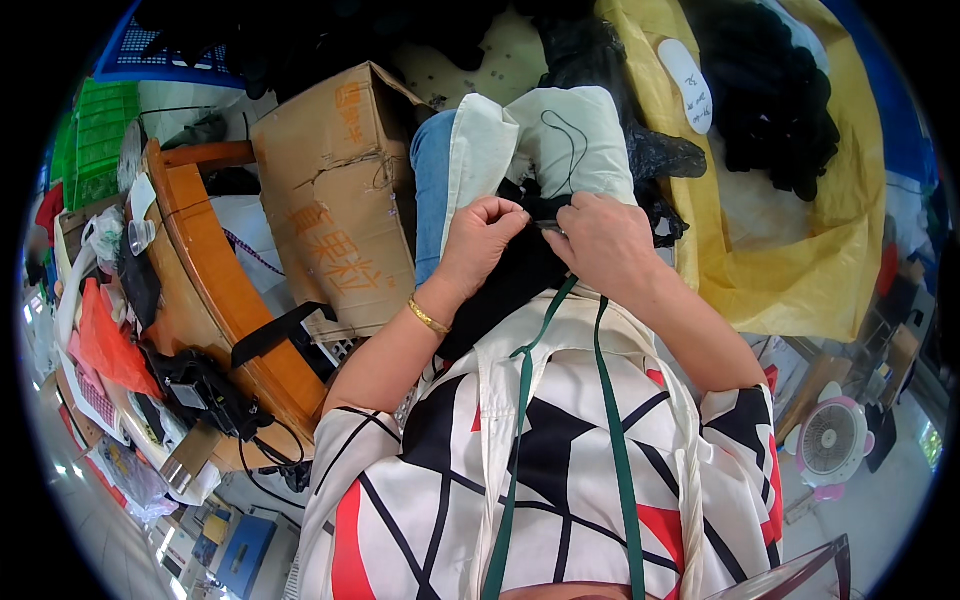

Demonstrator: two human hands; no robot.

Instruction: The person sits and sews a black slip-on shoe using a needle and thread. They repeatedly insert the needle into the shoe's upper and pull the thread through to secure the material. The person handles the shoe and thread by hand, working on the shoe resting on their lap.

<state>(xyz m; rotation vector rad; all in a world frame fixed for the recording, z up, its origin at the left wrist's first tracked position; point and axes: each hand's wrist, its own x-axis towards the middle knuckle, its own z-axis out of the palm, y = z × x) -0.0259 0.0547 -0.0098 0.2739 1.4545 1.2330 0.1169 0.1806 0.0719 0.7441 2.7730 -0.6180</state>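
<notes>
Over my lap lies a piece of black cloth (519, 262), gathered up between my two hands. My left hand (478, 240) pinches its edge with thumb and forefinger. Close beside it, my right hand (606, 238) is closed on the same cloth, fingers curled; whether it also holds something small, such as a needle, I cannot make out. A loop of dark thread (572, 150) rises from near my right fingers and lies across the off-white cloth (590, 110) covering my knees. Blue denim (430, 180) shows at the left knee.
A worn cardboard box (335, 200) stands left of my knees, beside a curved wooden chair part (215, 240). To the right, a yellow sack (780, 290) holds black garments (765, 100) and a white oval tag (685, 86). A small fan (832, 438) stands at lower right.
</notes>
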